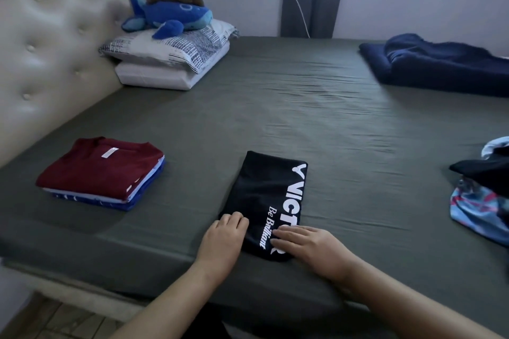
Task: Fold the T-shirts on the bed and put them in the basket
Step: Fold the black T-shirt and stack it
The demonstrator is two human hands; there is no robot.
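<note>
Left grip (224, 234) curled on black T-shirt (265, 201) edge | right grip (305, 246) flat atop it

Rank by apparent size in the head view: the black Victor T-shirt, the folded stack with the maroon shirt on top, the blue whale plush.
1. Folded stack, largest, though the black Victor T-shirt looks close to it.
2. Black Victor T-shirt.
3. Blue whale plush, smallest; it lies farther away, so this is unsure.
</note>
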